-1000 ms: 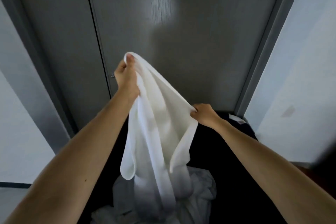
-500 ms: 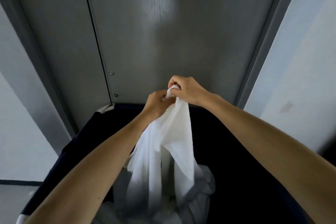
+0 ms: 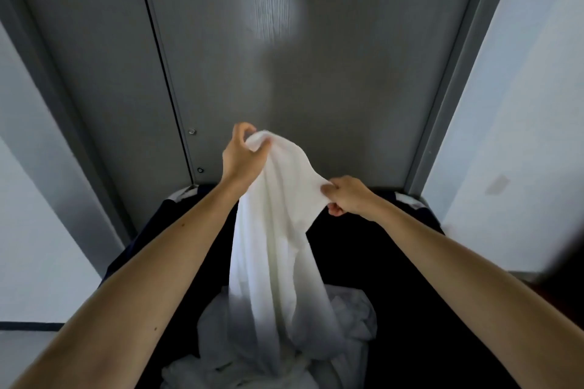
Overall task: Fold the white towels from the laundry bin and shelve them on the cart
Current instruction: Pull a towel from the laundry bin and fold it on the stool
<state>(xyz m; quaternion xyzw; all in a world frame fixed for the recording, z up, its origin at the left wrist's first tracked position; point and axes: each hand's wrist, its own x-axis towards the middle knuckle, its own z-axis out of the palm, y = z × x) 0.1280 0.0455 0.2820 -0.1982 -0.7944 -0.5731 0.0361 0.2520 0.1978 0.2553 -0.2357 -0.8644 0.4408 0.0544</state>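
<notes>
A white towel (image 3: 271, 230) hangs over the dark laundry bin (image 3: 426, 278). My left hand (image 3: 241, 155) pinches its top corner, raised in front of the grey door. Lower and to the right, my right hand (image 3: 347, 196) grips the towel's upper edge. The cloth drapes down between my forearms, and its lower end reaches a heap of more white towels (image 3: 347, 319) at the bottom of the bin. The cart is not in view.
A grey door (image 3: 316, 57) with a dark frame stands right behind the bin. White walls (image 3: 521, 120) flank it on both sides. The bin's dark fabric walls fill the lower half of the view.
My hands were together at the towel's top half a second ago. Now they have parted: the left stays high, the right has slid down and right along the edge.
</notes>
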